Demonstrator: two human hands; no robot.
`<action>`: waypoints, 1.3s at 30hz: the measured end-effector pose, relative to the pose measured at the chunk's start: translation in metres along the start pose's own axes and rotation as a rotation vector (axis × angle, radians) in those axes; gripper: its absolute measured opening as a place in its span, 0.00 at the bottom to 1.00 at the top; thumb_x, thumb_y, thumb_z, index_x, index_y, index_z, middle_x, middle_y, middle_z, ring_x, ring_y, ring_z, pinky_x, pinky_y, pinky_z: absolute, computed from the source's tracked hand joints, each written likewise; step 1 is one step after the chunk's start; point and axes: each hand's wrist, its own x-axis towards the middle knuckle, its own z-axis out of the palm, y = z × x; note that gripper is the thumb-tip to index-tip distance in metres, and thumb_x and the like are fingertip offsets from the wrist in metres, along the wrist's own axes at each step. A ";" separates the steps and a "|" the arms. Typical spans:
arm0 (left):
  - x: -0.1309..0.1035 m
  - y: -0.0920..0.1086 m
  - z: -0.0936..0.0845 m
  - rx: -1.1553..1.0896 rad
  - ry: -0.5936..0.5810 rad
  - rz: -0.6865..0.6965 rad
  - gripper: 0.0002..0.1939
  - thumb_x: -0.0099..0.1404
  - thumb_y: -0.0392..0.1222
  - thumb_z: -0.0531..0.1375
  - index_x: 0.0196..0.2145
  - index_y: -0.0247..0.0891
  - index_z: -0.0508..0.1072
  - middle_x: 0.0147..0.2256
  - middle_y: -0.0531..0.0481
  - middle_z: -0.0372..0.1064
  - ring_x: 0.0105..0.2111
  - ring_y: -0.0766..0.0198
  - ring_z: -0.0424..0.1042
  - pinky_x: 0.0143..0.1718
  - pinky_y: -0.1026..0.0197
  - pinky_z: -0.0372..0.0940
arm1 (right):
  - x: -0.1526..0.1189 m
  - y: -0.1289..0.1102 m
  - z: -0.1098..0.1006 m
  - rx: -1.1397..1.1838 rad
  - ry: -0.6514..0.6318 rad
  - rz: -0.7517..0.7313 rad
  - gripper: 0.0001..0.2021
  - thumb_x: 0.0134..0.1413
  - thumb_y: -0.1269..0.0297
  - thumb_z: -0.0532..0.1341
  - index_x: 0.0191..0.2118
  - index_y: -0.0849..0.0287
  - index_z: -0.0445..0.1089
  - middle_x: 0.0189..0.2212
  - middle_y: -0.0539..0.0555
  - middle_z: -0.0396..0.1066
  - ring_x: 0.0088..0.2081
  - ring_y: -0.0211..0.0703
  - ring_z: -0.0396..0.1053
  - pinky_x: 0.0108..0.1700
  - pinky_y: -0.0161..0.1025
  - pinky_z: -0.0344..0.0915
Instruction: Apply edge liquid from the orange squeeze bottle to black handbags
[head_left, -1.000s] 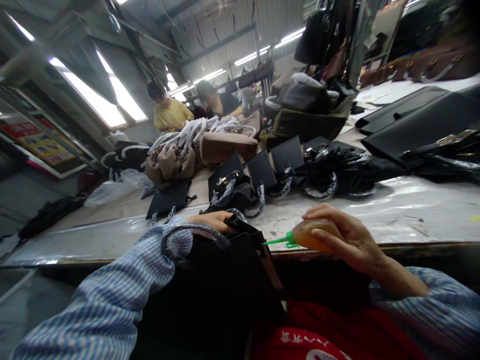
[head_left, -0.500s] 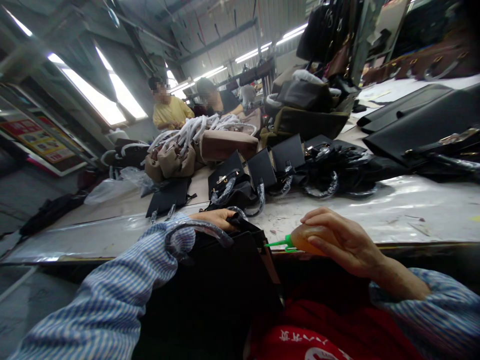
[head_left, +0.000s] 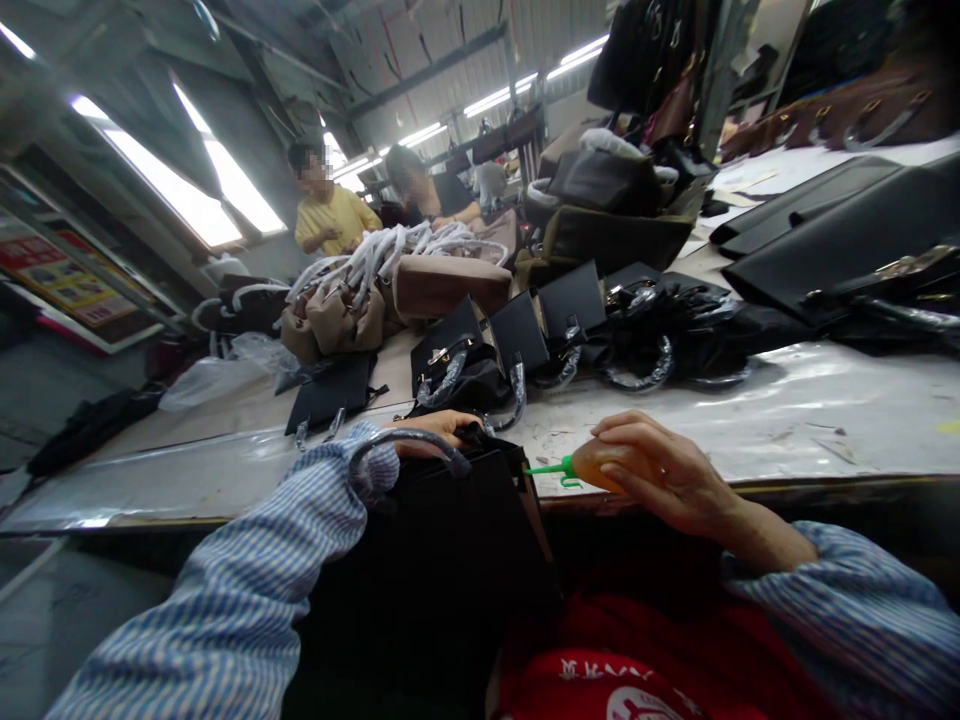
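A black handbag (head_left: 450,530) stands at the table's front edge, its wrapped handle looping over my left sleeve. My left hand (head_left: 439,430) is closed on the top of this bag, with its fingertips partly hidden behind black material. To the right, my right hand (head_left: 667,470) is wrapped round a squeeze bottle (head_left: 607,466) of amber liquid. The bottle's thin green nozzle points left, and its tip is at the bag's right side edge; whether it touches cannot be told.
Several black handbags (head_left: 517,335) with wrapped handles lie across the table (head_left: 757,425). Behind them are brown bags (head_left: 450,287) and a clear plastic bag (head_left: 206,380). Large black pieces (head_left: 847,240) lie at the right. Two people are beyond the table.
My right hand and the bottle have moved slightly left and up in the view, along with the nozzle. My left hand keeps its hold on the black handbag. The whole view has shifted a little.
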 end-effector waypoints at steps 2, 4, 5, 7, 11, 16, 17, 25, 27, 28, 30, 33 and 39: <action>0.002 -0.004 -0.001 -0.006 0.010 0.014 0.12 0.51 0.38 0.71 0.33 0.37 0.74 0.31 0.56 0.73 0.34 0.64 0.71 0.42 0.61 0.69 | -0.001 0.003 0.002 0.008 0.012 0.010 0.09 0.69 0.60 0.66 0.52 0.52 0.73 0.45 0.58 0.77 0.45 0.51 0.78 0.45 0.44 0.77; 0.004 -0.009 -0.002 -0.009 0.014 0.023 0.11 0.51 0.36 0.71 0.33 0.37 0.75 0.32 0.56 0.73 0.35 0.63 0.73 0.46 0.59 0.69 | -0.001 0.005 0.003 0.019 0.029 0.038 0.09 0.69 0.59 0.65 0.51 0.52 0.74 0.45 0.58 0.77 0.46 0.51 0.78 0.46 0.45 0.77; 0.005 -0.011 -0.003 -0.010 0.014 0.025 0.11 0.50 0.35 0.70 0.33 0.37 0.75 0.32 0.56 0.74 0.36 0.62 0.73 0.47 0.59 0.69 | -0.001 0.006 0.003 0.027 0.031 0.057 0.08 0.70 0.58 0.65 0.50 0.52 0.74 0.45 0.58 0.77 0.46 0.51 0.78 0.46 0.45 0.76; 0.008 -0.014 -0.005 -0.010 0.012 0.026 0.12 0.49 0.33 0.68 0.34 0.37 0.76 0.33 0.55 0.75 0.37 0.61 0.74 0.48 0.58 0.69 | -0.001 0.007 0.002 0.052 0.001 0.099 0.07 0.70 0.58 0.64 0.49 0.52 0.75 0.44 0.57 0.77 0.44 0.51 0.78 0.45 0.45 0.76; 0.011 -0.016 -0.007 -0.012 -0.001 0.024 0.14 0.48 0.30 0.66 0.35 0.37 0.76 0.35 0.55 0.76 0.38 0.61 0.75 0.48 0.59 0.69 | -0.001 0.009 -0.002 0.107 -0.072 0.144 0.07 0.69 0.56 0.65 0.48 0.51 0.75 0.43 0.56 0.78 0.44 0.52 0.79 0.45 0.45 0.76; 0.012 -0.012 -0.007 0.007 0.000 0.028 0.15 0.48 0.31 0.67 0.36 0.38 0.77 0.36 0.54 0.77 0.39 0.61 0.75 0.49 0.59 0.69 | -0.002 0.016 0.002 0.076 0.026 0.148 0.08 0.69 0.55 0.65 0.49 0.50 0.75 0.45 0.57 0.77 0.47 0.54 0.78 0.48 0.49 0.75; 0.011 -0.012 -0.007 0.020 0.001 0.028 0.15 0.49 0.32 0.67 0.36 0.38 0.77 0.36 0.54 0.77 0.39 0.61 0.75 0.48 0.59 0.69 | -0.002 0.016 0.003 0.088 0.012 0.148 0.08 0.69 0.56 0.65 0.49 0.50 0.75 0.45 0.57 0.77 0.47 0.54 0.78 0.47 0.48 0.75; 0.015 -0.016 -0.017 0.138 0.012 0.020 0.17 0.49 0.31 0.64 0.38 0.39 0.78 0.37 0.54 0.77 0.38 0.60 0.74 0.44 0.61 0.68 | -0.010 0.011 0.002 0.114 -0.027 0.108 0.09 0.67 0.60 0.66 0.51 0.50 0.74 0.46 0.57 0.77 0.48 0.53 0.78 0.47 0.46 0.76; 0.015 -0.016 -0.018 0.160 0.005 0.024 0.18 0.48 0.31 0.64 0.40 0.39 0.78 0.38 0.54 0.78 0.39 0.60 0.74 0.45 0.61 0.68 | -0.012 0.012 0.002 0.136 -0.057 0.139 0.08 0.68 0.59 0.66 0.50 0.50 0.75 0.45 0.57 0.77 0.46 0.53 0.78 0.46 0.46 0.76; 0.016 -0.016 -0.018 0.171 0.003 0.025 0.18 0.48 0.31 0.65 0.40 0.39 0.79 0.39 0.54 0.78 0.40 0.59 0.74 0.45 0.61 0.68 | -0.013 0.012 0.001 0.154 -0.089 0.154 0.07 0.69 0.58 0.65 0.49 0.50 0.75 0.45 0.57 0.77 0.46 0.52 0.78 0.46 0.46 0.76; 0.016 -0.016 -0.018 0.187 0.000 0.026 0.18 0.49 0.31 0.65 0.40 0.39 0.79 0.39 0.54 0.78 0.40 0.59 0.74 0.45 0.60 0.68 | -0.015 0.013 0.001 0.185 -0.122 0.169 0.07 0.69 0.57 0.65 0.48 0.50 0.76 0.44 0.56 0.78 0.45 0.52 0.79 0.45 0.46 0.76; 0.016 -0.016 -0.018 0.196 0.000 0.029 0.18 0.50 0.31 0.64 0.40 0.39 0.79 0.38 0.53 0.78 0.39 0.59 0.74 0.45 0.60 0.68 | -0.016 0.016 0.001 0.160 -0.027 0.169 0.09 0.68 0.56 0.66 0.49 0.50 0.76 0.44 0.56 0.78 0.46 0.52 0.78 0.47 0.47 0.76; 0.016 -0.016 -0.017 0.180 -0.009 0.039 0.13 0.51 0.32 0.63 0.37 0.38 0.77 0.36 0.53 0.76 0.38 0.60 0.73 0.45 0.60 0.68 | -0.019 0.016 0.003 0.154 -0.061 0.165 0.07 0.69 0.59 0.65 0.50 0.50 0.75 0.44 0.56 0.77 0.45 0.51 0.78 0.46 0.45 0.76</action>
